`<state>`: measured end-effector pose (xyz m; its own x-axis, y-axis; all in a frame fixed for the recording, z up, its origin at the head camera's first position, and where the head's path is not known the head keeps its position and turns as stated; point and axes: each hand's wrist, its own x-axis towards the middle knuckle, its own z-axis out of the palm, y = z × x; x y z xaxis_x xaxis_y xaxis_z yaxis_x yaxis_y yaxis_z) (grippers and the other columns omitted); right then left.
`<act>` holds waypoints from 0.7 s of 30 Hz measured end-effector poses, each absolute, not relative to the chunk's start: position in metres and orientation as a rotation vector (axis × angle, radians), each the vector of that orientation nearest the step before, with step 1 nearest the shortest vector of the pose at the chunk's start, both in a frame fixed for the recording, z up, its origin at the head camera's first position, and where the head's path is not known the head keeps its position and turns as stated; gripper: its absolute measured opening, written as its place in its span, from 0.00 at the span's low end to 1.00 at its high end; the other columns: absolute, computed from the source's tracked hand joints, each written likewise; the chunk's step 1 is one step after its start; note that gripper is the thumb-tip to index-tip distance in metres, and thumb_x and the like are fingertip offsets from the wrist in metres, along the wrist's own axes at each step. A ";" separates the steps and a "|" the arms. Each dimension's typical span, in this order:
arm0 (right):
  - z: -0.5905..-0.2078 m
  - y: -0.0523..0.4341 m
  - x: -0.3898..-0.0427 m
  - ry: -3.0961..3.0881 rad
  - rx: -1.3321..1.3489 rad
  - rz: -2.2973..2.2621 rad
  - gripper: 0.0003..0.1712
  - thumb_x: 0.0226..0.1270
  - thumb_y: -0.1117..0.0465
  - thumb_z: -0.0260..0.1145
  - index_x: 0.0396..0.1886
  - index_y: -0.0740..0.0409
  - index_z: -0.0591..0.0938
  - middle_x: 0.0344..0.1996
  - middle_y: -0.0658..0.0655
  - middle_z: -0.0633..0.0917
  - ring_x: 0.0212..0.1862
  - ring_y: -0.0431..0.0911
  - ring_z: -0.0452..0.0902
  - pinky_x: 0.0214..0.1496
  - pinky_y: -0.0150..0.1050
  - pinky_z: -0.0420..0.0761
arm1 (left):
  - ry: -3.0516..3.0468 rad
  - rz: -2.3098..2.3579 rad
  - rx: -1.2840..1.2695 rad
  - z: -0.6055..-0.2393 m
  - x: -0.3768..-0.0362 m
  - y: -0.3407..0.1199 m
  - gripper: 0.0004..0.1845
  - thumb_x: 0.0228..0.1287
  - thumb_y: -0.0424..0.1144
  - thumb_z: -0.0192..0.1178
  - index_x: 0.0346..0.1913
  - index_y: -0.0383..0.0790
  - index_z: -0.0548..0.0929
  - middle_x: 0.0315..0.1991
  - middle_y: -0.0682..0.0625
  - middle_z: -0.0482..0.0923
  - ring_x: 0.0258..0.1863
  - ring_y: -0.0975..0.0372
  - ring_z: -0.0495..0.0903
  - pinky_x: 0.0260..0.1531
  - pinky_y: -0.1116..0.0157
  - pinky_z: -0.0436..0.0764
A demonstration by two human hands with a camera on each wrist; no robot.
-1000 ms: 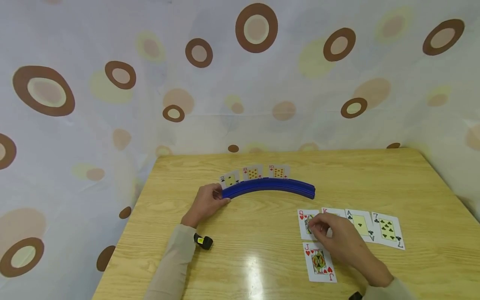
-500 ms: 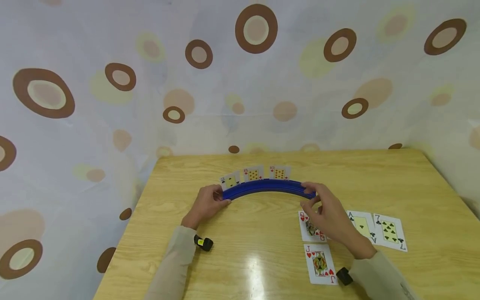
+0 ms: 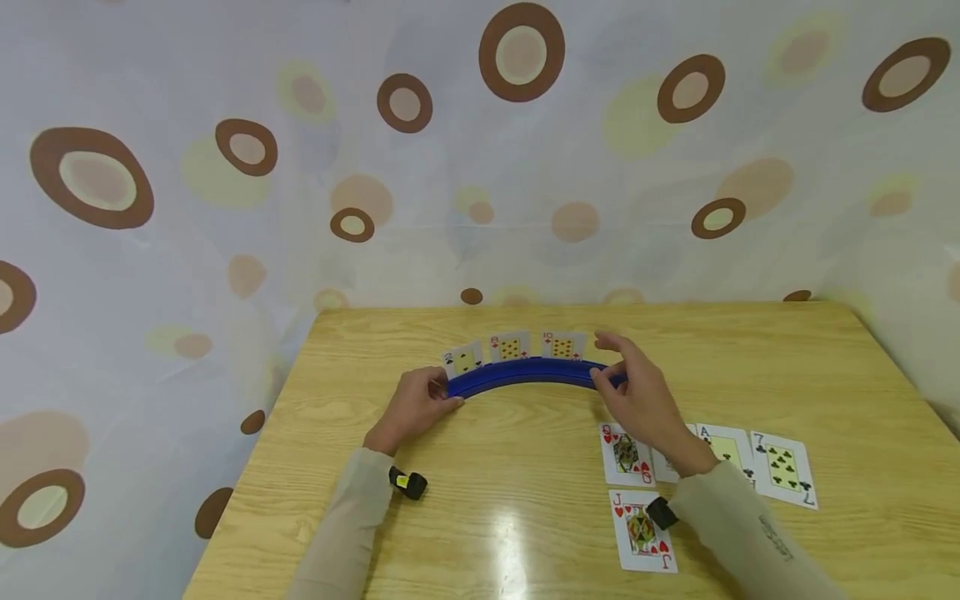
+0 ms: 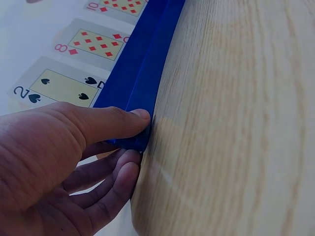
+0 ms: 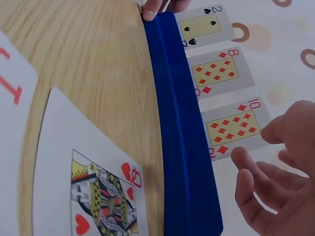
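Card-game setup, wooden table (image 3: 525,533), spotted backdrop (image 3: 225,208)

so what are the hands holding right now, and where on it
The left hand grips the blue card holder at its left end, thumb on top. The right hand is at the holder's right end, fingers spread, holding nothing.

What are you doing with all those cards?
A person steadies a curved blue card holder with the left hand gripping its left end. Three cards stand in it: the 2 of spades, 8 of diamonds and 10 of diamonds. The right hand hovers open by the holder's right end. More cards lie face up on the table, including the queen of hearts.
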<state>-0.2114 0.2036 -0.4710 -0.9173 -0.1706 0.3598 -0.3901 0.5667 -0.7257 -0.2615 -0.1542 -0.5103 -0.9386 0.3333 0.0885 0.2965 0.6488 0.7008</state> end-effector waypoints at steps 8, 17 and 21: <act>-0.481 0.199 -0.217 -2.492 0.401 1.209 0.18 0.73 0.60 0.62 0.61 0.53 0.78 0.52 0.53 0.83 0.37 0.41 0.81 0.30 0.33 0.78 | 2.806 1.170 0.516 -0.510 -0.262 -0.154 0.11 0.58 0.40 0.73 0.37 0.40 0.81 0.30 0.53 0.79 0.29 0.63 0.78 0.33 0.64 0.79; -0.483 0.197 -0.218 -2.457 0.346 1.208 0.11 0.73 0.57 0.64 0.50 0.52 0.84 0.38 0.51 0.87 0.32 0.41 0.81 0.27 0.33 0.76 | 2.812 1.163 0.492 -0.510 -0.263 -0.154 0.11 0.58 0.40 0.73 0.37 0.40 0.81 0.30 0.52 0.80 0.29 0.63 0.78 0.34 0.64 0.79; -0.484 0.195 -0.220 -2.435 0.304 1.195 0.11 0.72 0.56 0.65 0.49 0.53 0.83 0.38 0.50 0.86 0.32 0.41 0.80 0.27 0.32 0.75 | 2.812 1.164 0.479 -0.510 -0.262 -0.154 0.11 0.58 0.40 0.73 0.37 0.40 0.81 0.31 0.52 0.80 0.30 0.63 0.78 0.34 0.64 0.80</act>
<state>-0.2204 0.1951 -0.4840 -0.8923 -0.0146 0.4512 -0.3659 0.6089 -0.7038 -0.2615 -0.1538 -0.5100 -0.9498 0.3066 0.0619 0.2606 0.6663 0.6986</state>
